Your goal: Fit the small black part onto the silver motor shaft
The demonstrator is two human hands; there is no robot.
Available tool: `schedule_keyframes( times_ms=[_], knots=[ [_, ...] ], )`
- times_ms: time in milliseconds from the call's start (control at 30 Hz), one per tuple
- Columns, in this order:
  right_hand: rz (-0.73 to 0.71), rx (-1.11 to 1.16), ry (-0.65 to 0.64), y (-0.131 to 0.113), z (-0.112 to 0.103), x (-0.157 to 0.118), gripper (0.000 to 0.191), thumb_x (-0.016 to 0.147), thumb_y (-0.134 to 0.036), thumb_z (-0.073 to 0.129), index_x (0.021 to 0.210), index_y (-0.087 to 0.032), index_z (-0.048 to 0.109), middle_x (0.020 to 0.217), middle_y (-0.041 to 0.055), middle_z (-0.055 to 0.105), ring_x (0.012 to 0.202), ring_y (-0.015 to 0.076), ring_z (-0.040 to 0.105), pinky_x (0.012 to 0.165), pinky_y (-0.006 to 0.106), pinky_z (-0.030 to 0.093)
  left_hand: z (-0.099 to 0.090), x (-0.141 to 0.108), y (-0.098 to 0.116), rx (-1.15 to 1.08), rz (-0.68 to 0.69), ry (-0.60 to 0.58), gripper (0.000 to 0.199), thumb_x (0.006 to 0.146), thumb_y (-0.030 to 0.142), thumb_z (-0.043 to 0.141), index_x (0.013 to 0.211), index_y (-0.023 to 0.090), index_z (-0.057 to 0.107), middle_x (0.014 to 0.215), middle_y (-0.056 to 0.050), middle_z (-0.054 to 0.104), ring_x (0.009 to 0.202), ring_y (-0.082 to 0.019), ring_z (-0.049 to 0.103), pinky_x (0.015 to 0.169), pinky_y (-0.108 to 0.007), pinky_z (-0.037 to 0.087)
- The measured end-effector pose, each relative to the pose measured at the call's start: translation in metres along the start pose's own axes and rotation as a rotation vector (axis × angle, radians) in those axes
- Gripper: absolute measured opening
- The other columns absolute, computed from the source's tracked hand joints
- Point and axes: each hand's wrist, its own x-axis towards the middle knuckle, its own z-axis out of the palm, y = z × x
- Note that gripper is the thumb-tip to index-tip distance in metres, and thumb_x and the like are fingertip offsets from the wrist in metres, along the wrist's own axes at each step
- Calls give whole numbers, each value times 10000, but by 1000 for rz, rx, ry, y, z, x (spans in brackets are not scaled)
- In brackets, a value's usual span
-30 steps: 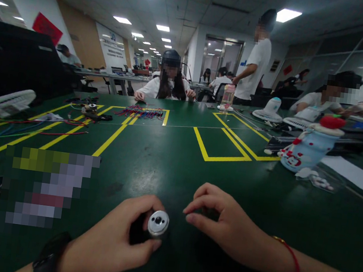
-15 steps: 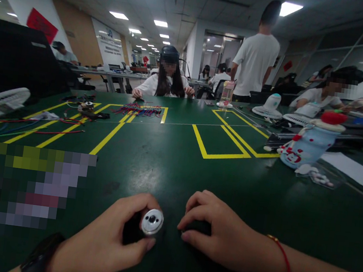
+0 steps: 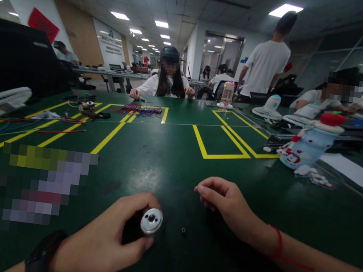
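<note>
My left hand (image 3: 112, 229), wearing a dark wristband, curls its thumb and fingers around a small round metal motor (image 3: 151, 221). The motor's silver end face points up at me, with a dark centre and small dark holes beside it. On the green table to the right of the motor lies a tiny dark ring-shaped part (image 3: 183, 230), touched by neither hand. My right hand (image 3: 226, 204), with a red cord at the wrist, is beyond and to the right of that part. Its fingers are bent and together, and nothing shows in them.
A blue bottle (image 3: 310, 144) with a red top stands at right near a small clear bag (image 3: 315, 177) and white paper (image 3: 357, 174). Coloured wires (image 3: 141, 109) lie across the table, near a seated person (image 3: 167, 76). A white fan (image 3: 2, 101) is at left.
My right hand has moved away and up from the spot near the motor, uncovering the tiny ring-shaped part. My left hand keeps its hold. A standing person in the background has shifted right.
</note>
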Motion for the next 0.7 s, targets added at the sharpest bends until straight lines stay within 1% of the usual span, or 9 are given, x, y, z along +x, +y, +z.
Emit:
schedule_keyframes(
  times_ms=[67, 167, 233, 300, 367, 467, 567, 633, 700],
  knots=[
    [-55, -98, -63, 0, 1, -3, 158, 845, -311, 605, 859, -165, 662, 733, -2, 606, 650, 119, 533, 575, 237, 408, -1, 0, -1, 2, 9, 3, 274, 717, 101, 544, 961, 220, 507, 925, 5, 612, 828, -186, 561, 728, -292, 440],
    [-177, -327, -194, -2, 4, -9, 109, 837, -222, 586, 857, -180, 684, 813, 18, 628, 697, 132, 554, 609, 249, 423, -1, -1, -3, -4, 27, 2, 294, 719, 102, 548, 983, 225, 508, 956, 5, 607, 860, -190, 556, 761, -301, 439],
    [-264, -465, -258, -4, 6, -12, 130, 804, -153, 583, 864, -190, 692, 849, 25, 630, 725, 139, 552, 633, 258, 426, -1, -1, -3, -11, 38, 0, 292, 728, 108, 553, 991, 227, 509, 962, 7, 603, 868, -188, 555, 772, -303, 439],
    [-334, -554, -288, -6, 7, -15, 191, 759, -96, 582, 887, -192, 686, 876, 31, 631, 777, 153, 550, 686, 274, 431, -1, 0, -3, -8, 31, 1, 290, 734, 117, 568, 996, 227, 509, 963, 7, 602, 869, -188, 555, 776, -306, 441],
    [-373, -593, -298, -7, 7, -16, 239, 725, -73, 589, 918, -187, 673, 898, 36, 627, 820, 165, 547, 733, 290, 433, -1, 0, -2, -6, 18, 10, 302, 733, 124, 585, 1005, 227, 503, 967, 6, 602, 873, -189, 557, 776, -307, 443],
    [-388, -613, -306, -7, 7, -17, 247, 704, -126, 652, 945, -182, 659, 920, 41, 614, 852, 180, 541, 758, 307, 435, -1, -1, 0, -17, -13, 10, 277, 742, 140, 598, 988, 219, 497, 936, 3, 604, 847, -189, 564, 746, -301, 451],
    [-389, -633, -310, -5, 7, -17, 185, 736, -209, 687, 920, -193, 676, 939, 44, 602, 868, 187, 538, 756, 312, 435, -1, -1, 2, -27, -44, 3, 212, 760, 170, 608, 940, 206, 502, 880, 2, 602, 798, -184, 565, 708, -293, 451],
    [-387, -621, -308, -3, 8, -16, 122, 779, -216, 667, 898, -198, 687, 939, 39, 594, 865, 175, 541, 755, 302, 437, -1, 0, 2, -33, -55, 8, 187, 772, 194, 620, 926, 201, 514, 866, 0, 603, 783, -181, 563, 698, -290, 450],
    [-378, -566, -285, -4, 9, -14, 104, 806, -207, 650, 904, -197, 683, 943, 30, 581, 830, 151, 548, 723, 277, 446, 0, 2, 1, -46, -50, 17, 174, 785, 232, 637, 921, 199, 534, 857, -1, 607, 772, -177, 561, 691, -284, 448]
  ],
)
